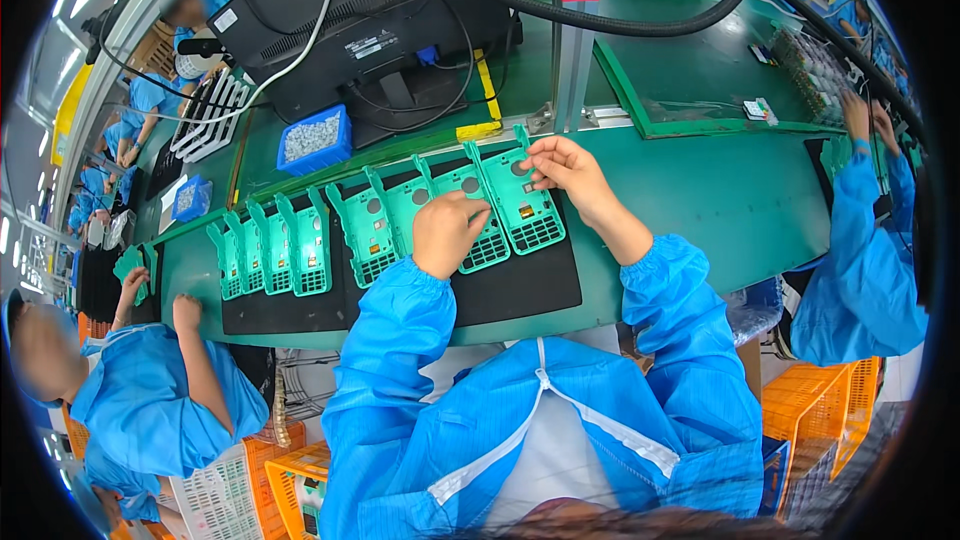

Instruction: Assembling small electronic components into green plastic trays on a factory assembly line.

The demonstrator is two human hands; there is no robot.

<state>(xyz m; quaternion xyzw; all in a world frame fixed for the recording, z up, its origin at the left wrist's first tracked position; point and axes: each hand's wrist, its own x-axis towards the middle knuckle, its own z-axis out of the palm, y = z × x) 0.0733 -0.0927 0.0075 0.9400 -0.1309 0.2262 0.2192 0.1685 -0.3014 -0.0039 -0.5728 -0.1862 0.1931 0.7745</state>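
Several green plastic housings with grid-patterned lower ends stand in a row on a black mat (540, 285) on the green workbench. At the right end of the row is one housing (530, 224); my right hand (578, 180) is at its upper edge, thumb and forefinger pinched together. Whatever those fingertips hold is too small to make out. My left hand (447, 234) is curled closed over the neighbouring housings (485, 248), and its fingers hide what is in it, if anything. Farther left, more green housings (312, 252) stand close together.
Behind the row are a blue bin (315, 143) of small pale parts and a black monitor (370, 25). A metal post (573, 50) rises beyond my right hand, with a thick black cable (600, 18) crossing it. Co-workers in blue sit at left (165, 390) and right (855, 260).
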